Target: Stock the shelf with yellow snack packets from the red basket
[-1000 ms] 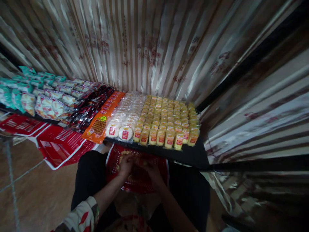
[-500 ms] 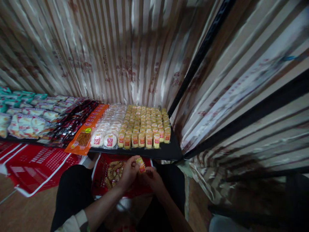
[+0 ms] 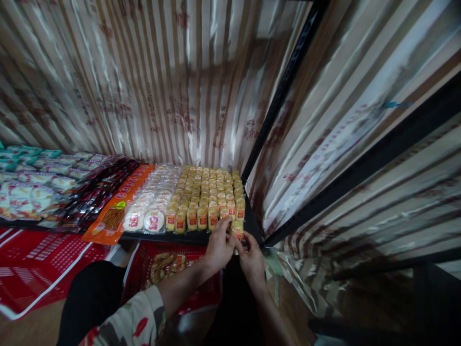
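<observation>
My left hand (image 3: 219, 246) and my right hand (image 3: 251, 257) meet at the front right of the black shelf (image 3: 255, 226). Between their fingertips they grip a small yellow wrapped snack packet (image 3: 237, 227) with a red label. It stands upright, close in front of the rows of matching yellow packets (image 3: 201, 197); whether it touches them I cannot tell. Below my left forearm, a red basket (image 3: 131, 269) holds more wrapped snacks (image 3: 167, 265), partly hidden by the arm.
Round white wrapped crackers (image 3: 154, 220), an orange snack bag (image 3: 111, 216), dark packets (image 3: 95, 197) and white bags (image 3: 30, 199) line the shelf. Another red basket (image 3: 39, 269) sits at lower left. A black post (image 3: 279, 105) and striped plastic sheeting (image 3: 180, 81) stand behind.
Both hands have carried the yellow snack packet from above the basket rightward and forward to the shelf's front edge. The view has shifted slightly right.
</observation>
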{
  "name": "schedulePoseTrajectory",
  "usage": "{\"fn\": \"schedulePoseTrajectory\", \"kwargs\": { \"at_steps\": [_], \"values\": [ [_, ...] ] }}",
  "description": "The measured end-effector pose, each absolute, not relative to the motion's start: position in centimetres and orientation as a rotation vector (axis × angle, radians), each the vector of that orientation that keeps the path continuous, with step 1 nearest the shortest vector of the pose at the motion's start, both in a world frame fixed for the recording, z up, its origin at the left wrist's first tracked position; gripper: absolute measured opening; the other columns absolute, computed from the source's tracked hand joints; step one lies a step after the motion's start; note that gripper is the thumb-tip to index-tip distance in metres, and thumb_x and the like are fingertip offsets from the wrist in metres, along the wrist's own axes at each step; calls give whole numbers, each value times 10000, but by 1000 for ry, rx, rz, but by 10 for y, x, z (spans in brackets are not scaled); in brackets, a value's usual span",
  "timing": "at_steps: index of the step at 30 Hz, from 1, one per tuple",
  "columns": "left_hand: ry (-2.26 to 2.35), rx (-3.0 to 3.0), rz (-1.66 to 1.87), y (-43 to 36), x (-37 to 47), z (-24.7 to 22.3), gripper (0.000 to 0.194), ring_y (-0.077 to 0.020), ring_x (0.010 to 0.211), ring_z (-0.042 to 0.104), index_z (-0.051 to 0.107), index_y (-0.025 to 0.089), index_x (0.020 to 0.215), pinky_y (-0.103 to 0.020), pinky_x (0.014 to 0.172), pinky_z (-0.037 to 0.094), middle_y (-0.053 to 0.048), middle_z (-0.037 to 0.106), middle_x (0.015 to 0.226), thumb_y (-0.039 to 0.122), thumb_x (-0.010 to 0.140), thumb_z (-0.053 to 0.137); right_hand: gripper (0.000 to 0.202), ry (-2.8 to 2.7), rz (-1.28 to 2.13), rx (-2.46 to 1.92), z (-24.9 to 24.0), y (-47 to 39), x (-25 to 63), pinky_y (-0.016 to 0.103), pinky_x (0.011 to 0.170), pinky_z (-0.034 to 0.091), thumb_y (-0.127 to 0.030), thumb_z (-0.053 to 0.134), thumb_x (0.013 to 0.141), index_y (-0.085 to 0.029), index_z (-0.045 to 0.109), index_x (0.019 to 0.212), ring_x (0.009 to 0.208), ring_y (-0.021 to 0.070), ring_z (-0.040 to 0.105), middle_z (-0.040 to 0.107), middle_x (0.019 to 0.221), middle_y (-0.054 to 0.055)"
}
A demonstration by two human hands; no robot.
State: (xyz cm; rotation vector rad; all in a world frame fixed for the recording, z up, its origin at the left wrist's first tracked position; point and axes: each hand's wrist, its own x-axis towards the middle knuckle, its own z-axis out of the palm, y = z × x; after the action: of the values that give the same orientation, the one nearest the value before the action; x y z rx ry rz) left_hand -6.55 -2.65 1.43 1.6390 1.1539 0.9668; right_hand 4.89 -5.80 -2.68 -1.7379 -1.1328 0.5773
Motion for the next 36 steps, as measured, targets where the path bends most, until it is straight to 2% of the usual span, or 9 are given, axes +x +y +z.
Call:
{"fn": "schedulePoseTrajectory", "kwargs": {
  "at_steps": [4, 7, 12, 16, 24, 27, 30, 33, 36],
  "values": [
    [1203, 1712, 984, -28, -50, 2, 496, -200, 1255, 420, 453, 138, 1279, -345, 1072, 342, -110, 477, 1342, 146, 783, 450, 510, -1111, 557, -1754, -34, -35, 63, 339, 698, 510, -506, 503, 740, -138, 559, 1090, 757, 207, 628, 641, 977, 116],
    [1212, 1737, 910, -29, -45, -6, 495, -200, 1286, 390, 478, 129, 1259, -369, 1117, 275, -108, 477, 1354, 126, 765, 448, 498, -1150, 475, -1821, -39, -19, 68, 341, 711, 496, -484, 484, 753, -130, 573, 1092, 761, 209, 629, 649, 941, 111],
    [1173, 1727, 802, -21, -43, -11, 532, -188, 1299, 379, 460, 121, 1284, -349, 1121, 270, -104, 441, 1390, 118, 752, 432, 436, -1220, 384, -1880, -42, 0, 70, 343, 756, 473, -442, 472, 744, -148, 604, 1037, 822, 217, 621, 660, 905, 90],
    [1197, 1715, 759, -14, -44, -15, 531, -184, 1305, 371, 467, 114, 1281, -328, 1123, 263, -106, 439, 1391, 124, 751, 433, 403, -1207, 429, -1833, -46, 3, 67, 351, 773, 481, -457, 450, 761, -162, 565, 1010, 837, 217, 616, 646, 914, 91],
    [1208, 1672, 810, -9, -49, -27, 488, -165, 1275, 411, 522, 159, 1216, -330, 1107, 293, -76, 494, 1348, 94, 743, 419, 373, -1171, 311, -1826, -52, -5, 53, 346, 667, 512, -471, 416, 773, -168, 513, 967, 722, 181, 561, 490, 1049, 137],
    [1213, 1650, 808, -8, -50, -31, 477, -168, 1275, 413, 528, 185, 1211, -336, 1107, 293, -61, 495, 1350, 107, 752, 427, 332, -1214, 267, -1803, -51, -5, 52, 337, 678, 505, -458, 394, 796, -183, 519, 933, 809, 207, 544, 501, 991, 118],
    [1218, 1645, 787, -7, -48, -32, 474, -185, 1283, 403, 532, 169, 1209, -347, 1110, 286, -77, 485, 1357, 105, 749, 438, 306, -1251, 244, -1841, -51, -4, 53, 341, 706, 487, -439, 382, 821, -186, 531, 907, 796, 207, 535, 520, 930, 103],
    [1209, 1668, 830, -9, -47, -31, 442, -180, 1255, 431, 570, 170, 1146, -340, 1098, 302, -81, 518, 1317, 77, 737, 430, 331, -1301, 194, -1865, -52, -2, 55, 352, 753, 468, -451, 373, 833, -179, 543, 912, 841, 219, 528, 531, 922, 108],
    [1180, 1704, 961, -19, -56, -32, 387, -155, 1125, 524, 611, 176, 1035, -299, 1018, 387, -78, 596, 1184, 52, 737, 397, 371, -1311, 129, -1861, -51, -2, 54, 349, 755, 461, -470, 389, 833, -157, 547, 955, 915, 234, 508, 530, 951, 125]
  ]
}}
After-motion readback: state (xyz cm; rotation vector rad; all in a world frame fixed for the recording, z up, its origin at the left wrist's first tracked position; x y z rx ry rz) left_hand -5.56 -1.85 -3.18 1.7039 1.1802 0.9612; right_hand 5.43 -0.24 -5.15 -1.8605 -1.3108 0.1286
